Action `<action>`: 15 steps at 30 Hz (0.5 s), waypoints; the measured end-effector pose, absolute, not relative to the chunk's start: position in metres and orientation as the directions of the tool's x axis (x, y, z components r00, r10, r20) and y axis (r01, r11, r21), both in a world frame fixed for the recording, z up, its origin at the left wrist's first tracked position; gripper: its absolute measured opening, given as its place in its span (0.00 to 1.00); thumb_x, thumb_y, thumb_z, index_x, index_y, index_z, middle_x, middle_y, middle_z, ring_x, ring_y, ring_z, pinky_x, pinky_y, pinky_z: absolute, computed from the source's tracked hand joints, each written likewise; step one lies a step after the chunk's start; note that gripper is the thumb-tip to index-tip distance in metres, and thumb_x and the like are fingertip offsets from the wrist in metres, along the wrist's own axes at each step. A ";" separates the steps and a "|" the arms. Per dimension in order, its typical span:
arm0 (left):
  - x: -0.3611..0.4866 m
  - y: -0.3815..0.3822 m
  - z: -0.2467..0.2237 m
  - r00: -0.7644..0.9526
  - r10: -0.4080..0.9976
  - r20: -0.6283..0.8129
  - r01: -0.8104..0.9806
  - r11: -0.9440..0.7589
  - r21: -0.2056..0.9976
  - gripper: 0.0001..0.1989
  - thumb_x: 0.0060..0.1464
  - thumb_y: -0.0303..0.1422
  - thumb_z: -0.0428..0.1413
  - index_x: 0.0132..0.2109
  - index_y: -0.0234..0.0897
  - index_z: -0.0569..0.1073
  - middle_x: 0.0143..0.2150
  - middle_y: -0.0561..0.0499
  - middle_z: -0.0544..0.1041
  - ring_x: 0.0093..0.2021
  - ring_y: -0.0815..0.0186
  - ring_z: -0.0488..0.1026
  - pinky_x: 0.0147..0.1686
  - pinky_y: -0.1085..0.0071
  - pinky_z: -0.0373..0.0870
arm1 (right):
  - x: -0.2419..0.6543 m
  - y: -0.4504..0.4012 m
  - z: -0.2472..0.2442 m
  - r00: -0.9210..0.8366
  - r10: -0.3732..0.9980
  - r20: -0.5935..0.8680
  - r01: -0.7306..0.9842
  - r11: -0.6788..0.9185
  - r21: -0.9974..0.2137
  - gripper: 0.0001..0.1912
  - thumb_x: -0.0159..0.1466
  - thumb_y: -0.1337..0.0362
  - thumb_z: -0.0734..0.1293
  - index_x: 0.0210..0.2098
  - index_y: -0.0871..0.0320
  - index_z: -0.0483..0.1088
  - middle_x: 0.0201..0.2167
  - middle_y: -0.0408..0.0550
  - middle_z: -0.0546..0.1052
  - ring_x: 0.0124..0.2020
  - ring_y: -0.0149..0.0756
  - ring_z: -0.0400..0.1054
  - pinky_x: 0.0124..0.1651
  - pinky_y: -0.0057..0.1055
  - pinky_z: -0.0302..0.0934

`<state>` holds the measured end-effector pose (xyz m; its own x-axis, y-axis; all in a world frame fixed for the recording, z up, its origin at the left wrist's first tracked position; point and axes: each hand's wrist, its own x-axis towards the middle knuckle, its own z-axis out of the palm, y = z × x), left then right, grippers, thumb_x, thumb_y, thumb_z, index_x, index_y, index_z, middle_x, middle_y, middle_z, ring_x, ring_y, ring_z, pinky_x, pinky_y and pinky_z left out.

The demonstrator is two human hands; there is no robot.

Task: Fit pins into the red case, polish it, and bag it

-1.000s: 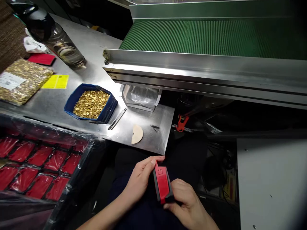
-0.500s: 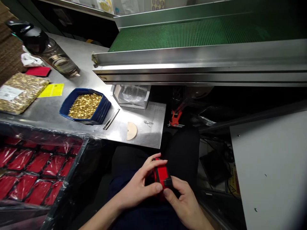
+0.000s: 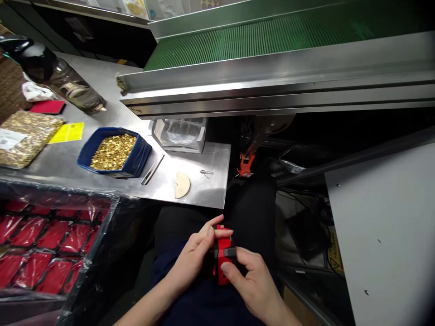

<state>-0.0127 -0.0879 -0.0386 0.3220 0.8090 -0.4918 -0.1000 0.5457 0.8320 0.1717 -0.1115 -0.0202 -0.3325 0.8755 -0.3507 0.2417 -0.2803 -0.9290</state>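
A small red and black block-shaped case [image 3: 224, 245] is held above my lap, tilted so that a red end faces me. My right hand [image 3: 254, 278] wraps its right side, thumb pressed on the near red face. My left hand [image 3: 194, 251] is at its left and far side, with fingers laid across the far top. The left thumb is raised off the case, close to the index finger. What lies under the case is hidden by the hands. On the metal bench ahead are a half-round tan disc [image 3: 182, 185] and small silver clippers [image 3: 206, 172].
A blue bin of small brass-coloured pieces [image 3: 113, 151], a slim knife-like tool [image 3: 152, 169] and a clear-fronted tray [image 3: 180, 134] stand on the bench. Above runs a green conveyor [image 3: 238, 43]. Left is a lined crate of wrapped red items [image 3: 54, 235]; right, a white panel [image 3: 397, 226].
The case has turned so its near red face shows. My left thumb has lifted from it towards the index finger. The right thumb has shifted left onto the near face. The view has shifted slightly.
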 end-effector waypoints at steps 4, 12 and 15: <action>-0.018 -0.090 -0.036 0.359 0.820 -0.446 -0.058 0.496 0.866 0.21 0.62 0.47 0.60 0.60 0.50 0.78 0.78 0.50 0.52 0.74 0.44 0.54 0.71 0.49 0.53 | 0.170 -0.109 -0.020 -0.338 0.859 -0.385 0.175 -0.344 -0.922 0.15 0.71 0.53 0.66 0.41 0.56 0.80 0.36 0.46 0.82 0.38 0.38 0.75 0.44 0.29 0.66; -0.009 -0.066 -0.045 0.180 0.715 -0.676 -0.137 0.698 0.702 0.19 0.64 0.46 0.56 0.51 0.40 0.82 0.53 0.44 0.80 0.53 0.51 0.75 0.48 0.62 0.73 | 0.174 -0.091 -0.033 -0.434 0.823 -0.366 0.192 -0.312 -0.930 0.21 0.66 0.51 0.72 0.54 0.54 0.74 0.47 0.49 0.79 0.47 0.43 0.73 0.52 0.35 0.68; -0.009 -0.063 -0.051 0.146 0.640 -0.754 -0.176 0.767 0.617 0.24 0.66 0.51 0.53 0.54 0.39 0.80 0.46 0.46 0.81 0.44 0.56 0.76 0.37 0.68 0.70 | 0.176 -0.087 -0.039 -0.461 0.807 -0.368 0.281 -0.261 -0.924 0.12 0.69 0.55 0.70 0.48 0.53 0.77 0.46 0.47 0.79 0.47 0.42 0.73 0.52 0.33 0.66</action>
<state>-0.0093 -0.0634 -0.0510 0.1461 0.6403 -0.7541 -0.1758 0.7669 0.6172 0.1757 -0.0867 -0.0389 -0.4611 0.8073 -0.3683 0.2806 -0.2611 -0.9236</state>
